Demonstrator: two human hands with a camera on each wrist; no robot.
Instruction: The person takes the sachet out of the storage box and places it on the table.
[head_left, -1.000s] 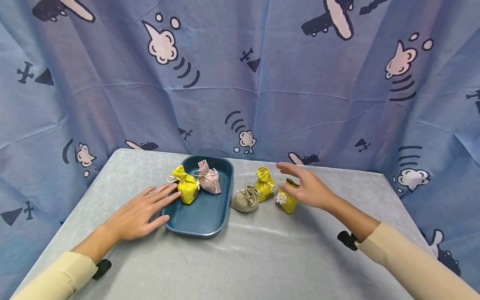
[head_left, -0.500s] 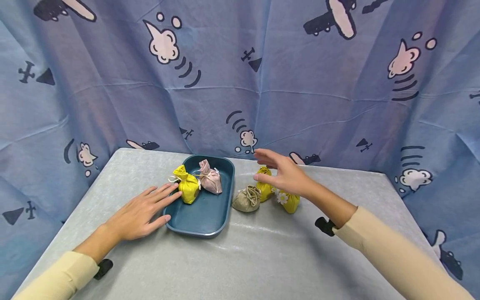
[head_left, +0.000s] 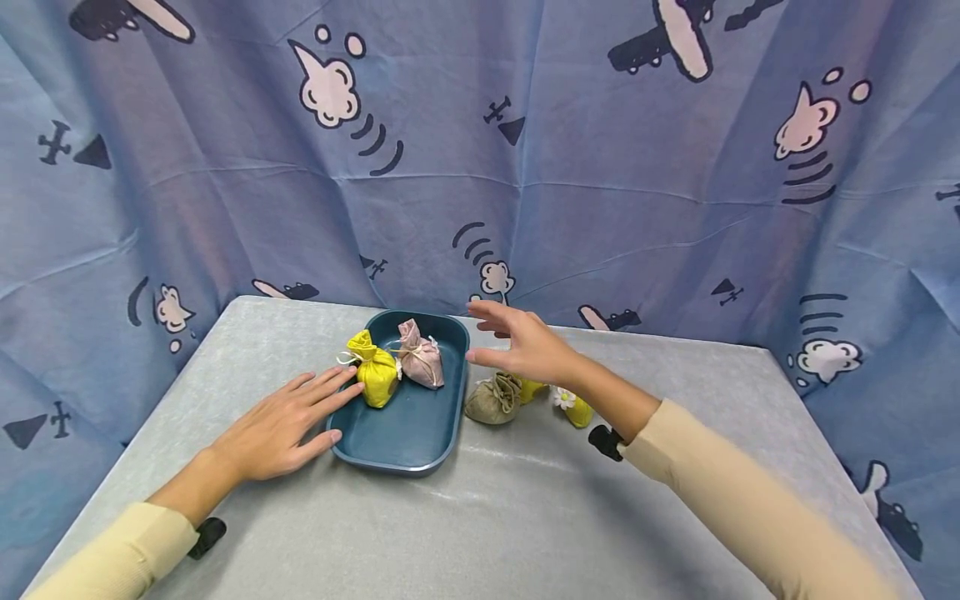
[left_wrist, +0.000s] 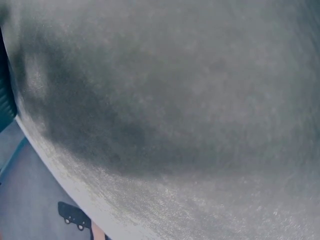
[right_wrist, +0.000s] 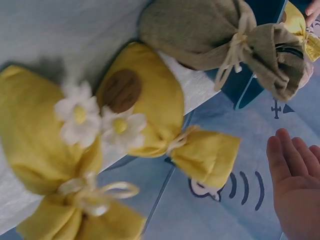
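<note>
My right hand [head_left: 525,343] has moved leftward since a second ago: it then hovered over the yellow cloth pouch with a daisy [head_left: 573,405], and now hangs above the olive-brown drawstring pouch [head_left: 492,397], close to the right rim of the dark teal oblong plastic tray [head_left: 420,433]. Its grip is wide, fingers spread and relaxed, holding nothing. My left hand [head_left: 277,427] has not shifted; it lies flat on the grey cloth-covered desk [head_left: 480,517], fingers straight, fingertips touching the tray's left rim beside the yellow pouch inside the tray [head_left: 372,369]. A pink cloth pouch [head_left: 418,356] leans next to that one, both in the tray's far half.

The head view hides most of a second yellow pouch behind my right hand. The right wrist view shows it plainly [right_wrist: 150,112], bearing a brown round patch and a daisy, lying between the daisy pouch [right_wrist: 37,135] and the olive-brown pouch [right_wrist: 210,35], touching both. The left wrist view shows only desk surface.
</note>
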